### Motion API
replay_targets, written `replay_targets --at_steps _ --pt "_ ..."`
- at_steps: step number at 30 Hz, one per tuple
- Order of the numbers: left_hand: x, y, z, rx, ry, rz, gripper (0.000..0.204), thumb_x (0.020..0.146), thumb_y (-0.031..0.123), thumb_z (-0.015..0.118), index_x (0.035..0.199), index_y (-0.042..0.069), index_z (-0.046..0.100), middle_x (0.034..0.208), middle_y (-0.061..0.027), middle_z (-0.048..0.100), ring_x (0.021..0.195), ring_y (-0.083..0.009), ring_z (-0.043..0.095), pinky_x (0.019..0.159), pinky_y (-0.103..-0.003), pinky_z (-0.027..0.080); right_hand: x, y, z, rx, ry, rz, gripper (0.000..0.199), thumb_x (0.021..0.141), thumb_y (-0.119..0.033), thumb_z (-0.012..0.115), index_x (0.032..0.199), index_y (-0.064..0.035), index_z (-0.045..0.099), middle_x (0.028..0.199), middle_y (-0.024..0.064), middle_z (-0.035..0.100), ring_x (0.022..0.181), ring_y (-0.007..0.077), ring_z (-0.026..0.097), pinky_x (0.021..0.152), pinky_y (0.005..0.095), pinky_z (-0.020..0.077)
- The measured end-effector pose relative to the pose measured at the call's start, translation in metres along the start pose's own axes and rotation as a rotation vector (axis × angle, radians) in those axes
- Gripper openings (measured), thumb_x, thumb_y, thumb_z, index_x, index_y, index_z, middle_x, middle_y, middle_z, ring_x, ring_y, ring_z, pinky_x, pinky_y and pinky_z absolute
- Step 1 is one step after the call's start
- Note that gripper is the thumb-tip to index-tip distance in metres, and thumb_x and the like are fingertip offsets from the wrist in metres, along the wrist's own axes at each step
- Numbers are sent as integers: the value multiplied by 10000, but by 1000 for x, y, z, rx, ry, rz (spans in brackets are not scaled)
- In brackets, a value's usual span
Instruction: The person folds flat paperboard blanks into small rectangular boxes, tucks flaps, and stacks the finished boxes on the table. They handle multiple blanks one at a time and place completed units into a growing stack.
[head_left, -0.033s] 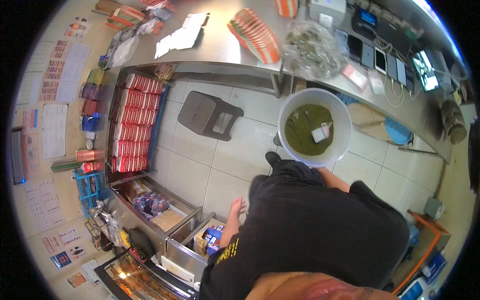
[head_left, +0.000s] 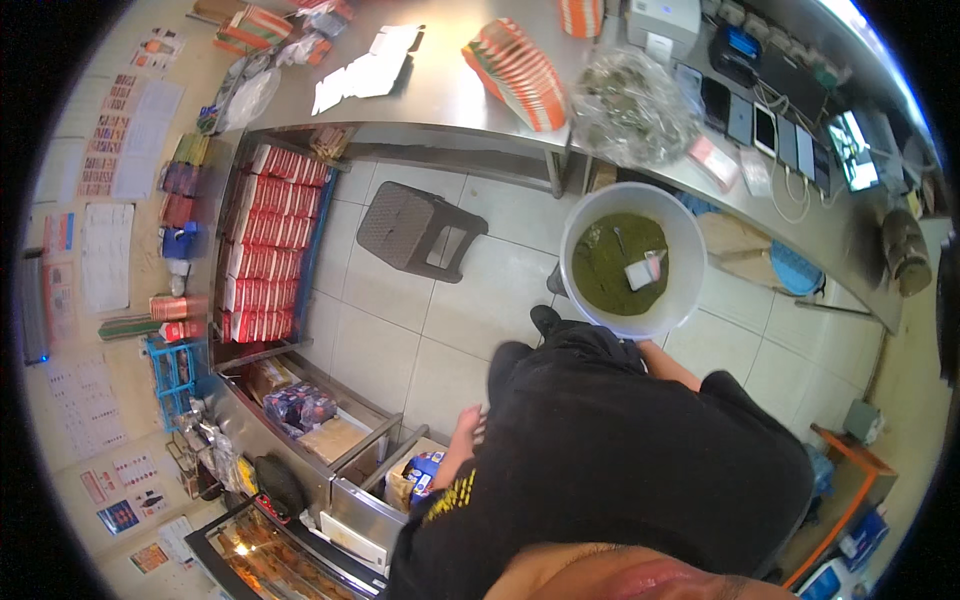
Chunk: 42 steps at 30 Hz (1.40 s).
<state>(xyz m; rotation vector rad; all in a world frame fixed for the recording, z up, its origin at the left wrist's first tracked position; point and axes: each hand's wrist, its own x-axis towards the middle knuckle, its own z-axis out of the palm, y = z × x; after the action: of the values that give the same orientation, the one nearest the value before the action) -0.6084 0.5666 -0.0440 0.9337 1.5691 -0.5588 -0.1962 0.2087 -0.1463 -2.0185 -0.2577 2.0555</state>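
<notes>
My left hand [head_left: 470,424] hangs beside my body over the floor, its fingers loosely apart and nothing in them. My right forearm [head_left: 672,366] reaches to the near rim of a white tub [head_left: 690,290]; the right hand's fingers are hidden at the tub's near side, so I cannot tell whether they grip it. Inside the tub lies a green powdery or ground mass [head_left: 605,275]. A spoon-like utensil [head_left: 620,240] and a small white and pink packet [head_left: 645,270] rest on that mass.
A brown plastic stool [head_left: 400,225] stands on the tiled floor. Ahead runs a steel counter [head_left: 440,100] with striped paper packaging [head_left: 515,75], a clear bag [head_left: 635,105] and several phones [head_left: 740,118]. Red-and-white boxes [head_left: 265,250] fill a left shelf. An open drawer-like compartment [head_left: 345,455] sits nearer.
My left hand has shifted slightly down and to the left. The tub appears a little lower and further right in the view. Its contents look the same.
</notes>
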Motion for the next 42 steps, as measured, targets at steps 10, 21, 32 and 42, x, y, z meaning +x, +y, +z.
replay_targets --at_steps 10,21,32,42 --pt "87 241 -119 595 -269 481 525 974 449 597 1347 80 597 1335 -166 641 1183 -285 635 907 -479 522 -65 -57 58 411 324 -750 250 983 -292 519 1166 -151 612 1002 163 705 741 310 651 653 409 535" --pt "-5 824 -66 641 411 1585 434 868 146 754 1274 83 615 1245 -163 648 1157 -313 622 1002 -396 493 53 -325 87 123 453 153 309 896 -238 622 1160 -90 682 1009 199 726 925 326 698 808 447 549" --pt "17 1052 -127 1712 159 1648 936 662 253 915 1495 301 491 1553 -168 435 1408 -372 423 1164 -467 375 29 -465 -12 1088 946 -3 404 926 -393 670 1235 -134 661 1049 158 740 991 321 703 901 396 542" --pt "-10 1076 -126 1804 -78 1578 566 761 203 857 1300 172 686 1362 -182 621 1091 -250 662 937 -386 526 175 -516 -36 1152 1144 -101 441 942 -403 659 1282 -122 653 1056 157 737 1012 319 694 905 416 531"
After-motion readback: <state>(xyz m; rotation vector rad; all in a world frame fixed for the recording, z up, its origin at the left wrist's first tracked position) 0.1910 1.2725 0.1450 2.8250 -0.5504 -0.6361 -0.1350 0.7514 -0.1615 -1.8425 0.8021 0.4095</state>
